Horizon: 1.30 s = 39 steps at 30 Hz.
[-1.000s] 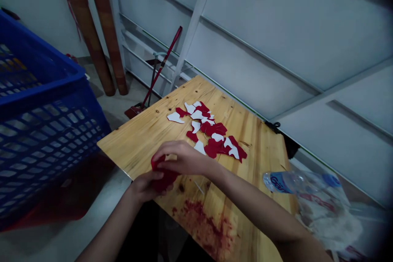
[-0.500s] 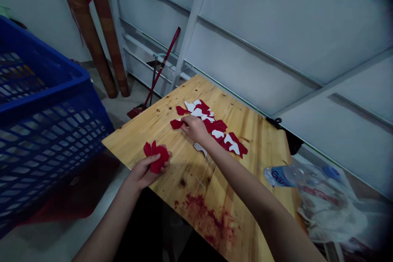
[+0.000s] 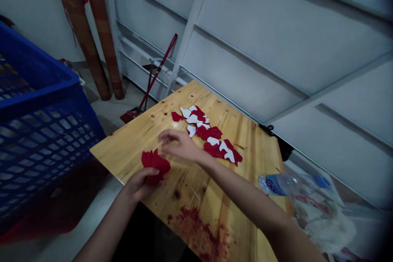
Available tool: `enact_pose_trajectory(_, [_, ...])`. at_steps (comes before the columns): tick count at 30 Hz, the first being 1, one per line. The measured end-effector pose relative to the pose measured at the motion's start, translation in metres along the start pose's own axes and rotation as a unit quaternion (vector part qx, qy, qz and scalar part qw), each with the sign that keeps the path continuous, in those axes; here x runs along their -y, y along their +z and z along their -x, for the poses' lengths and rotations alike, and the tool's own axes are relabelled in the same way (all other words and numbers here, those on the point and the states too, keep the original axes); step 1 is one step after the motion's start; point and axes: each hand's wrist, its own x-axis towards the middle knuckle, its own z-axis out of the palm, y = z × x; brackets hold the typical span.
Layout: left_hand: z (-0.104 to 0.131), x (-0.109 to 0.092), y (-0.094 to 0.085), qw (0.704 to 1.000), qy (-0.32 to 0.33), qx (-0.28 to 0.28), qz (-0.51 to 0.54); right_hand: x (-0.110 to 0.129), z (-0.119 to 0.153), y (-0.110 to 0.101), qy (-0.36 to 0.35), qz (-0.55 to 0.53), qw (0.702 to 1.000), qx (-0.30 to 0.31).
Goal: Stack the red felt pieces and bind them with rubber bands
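Note:
Several red pieces [image 3: 156, 166], fanned out in a small stack, are held in my left hand [image 3: 142, 183] over the near left edge of the wooden table [image 3: 138, 135]. Just above and to the right of the stack is my right hand [image 3: 178, 144]. Its fingers are apart and slightly curled, a little blurred, and nothing shows between them. Beyond my right hand, a loose row of red and white cut pieces [image 3: 209, 132] lies on the table, some overlapping, running from the back toward the right.
A blue plastic crate [image 3: 39, 86] stands at the left. Brown rolls [image 3: 89, 28] and a red-handled broom [image 3: 159, 65] are behind the table. At the right lie a plastic bottle [image 3: 276, 184] and plastic bags [image 3: 328, 221]. Red stains [image 3: 199, 229] mark the near table surface.
My right hand has moved from the row of pieces back toward my left hand. The stack in my left hand looks more fanned out. The whole view has shifted slightly.

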Motion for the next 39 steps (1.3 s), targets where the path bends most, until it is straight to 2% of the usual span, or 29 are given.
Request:
enact_pose_trajectory(2, [0.001,-0.008,0.001,1.000,0.023,-0.002,0.008,-0.034,-0.024,-0.021,0.094,0.148,0.984,-0.040])
enact_pose_trajectory(6, [0.004,-0.020,0.000,0.999,0.035,0.018,0.022,-0.093,-0.056,-0.055,0.157,0.230,0.959,-0.053])
enact_pose_trajectory(8, [0.006,-0.022,-0.003,0.999,0.034,0.032,0.026,-0.109,-0.062,-0.059,0.168,0.246,0.953,-0.048])
enact_pose_trajectory(11, [0.008,-0.023,-0.004,0.998,0.035,0.020,0.043,-0.116,-0.064,-0.057,0.177,0.252,0.951,-0.040])
enact_pose_trajectory(14, [0.010,-0.025,0.000,0.998,0.031,-0.008,0.062,-0.103,-0.058,-0.058,0.184,0.234,0.954,-0.023])
enact_pose_trajectory(16, [0.012,-0.027,0.004,0.997,0.020,-0.009,0.076,-0.081,-0.044,-0.064,0.168,0.208,0.963,-0.019])
enact_pose_trajectory(17, [0.012,-0.027,0.006,0.996,0.014,-0.004,0.082,-0.066,-0.035,-0.068,0.146,0.188,0.971,-0.021])
enact_pose_trajectory(19, [0.011,-0.024,0.007,0.996,-0.004,0.007,0.090,-0.031,-0.010,-0.073,0.044,0.106,0.993,-0.018])
enact_pose_trajectory(20, [0.011,-0.020,0.007,0.996,-0.014,0.011,0.087,-0.011,0.004,-0.074,-0.005,0.071,0.997,-0.003])
enact_pose_trajectory(23, [0.008,-0.001,0.005,0.997,-0.045,0.038,0.054,0.043,0.040,-0.066,-0.122,0.058,0.984,0.118])
enact_pose_trajectory(26, [0.010,0.021,0.009,0.987,-0.088,0.134,-0.004,0.069,0.064,-0.054,-0.163,0.123,0.963,0.176])
enact_pose_trajectory(28, [0.013,0.032,0.018,0.980,-0.094,0.172,-0.025,0.071,0.080,-0.049,-0.154,0.130,0.967,0.158])
enact_pose_trajectory(29, [0.015,0.037,0.025,0.981,-0.089,0.171,-0.032,0.070,0.089,-0.047,-0.140,0.118,0.975,0.126])
enact_pose_trajectory(31, [0.019,0.047,0.041,0.986,-0.069,0.144,-0.051,0.066,0.114,-0.042,-0.081,0.073,0.994,0.011])
enact_pose_trajectory(33, [0.022,0.059,0.059,0.990,-0.039,0.104,-0.081,0.066,0.143,-0.032,-0.001,0.029,0.994,-0.105])
enact_pose_trajectory(34, [0.023,0.066,0.068,0.991,-0.019,0.083,-0.099,0.067,0.157,-0.024,0.035,0.014,0.990,-0.134])
enact_pose_trajectory(37, [0.024,0.088,0.088,0.987,0.025,0.046,-0.153,0.072,0.189,0.004,0.116,0.000,0.983,-0.141])
enact_pose_trajectory(39, [0.023,0.098,0.092,0.984,0.021,0.058,-0.167,0.072,0.203,0.020,0.167,-0.016,0.970,-0.175])
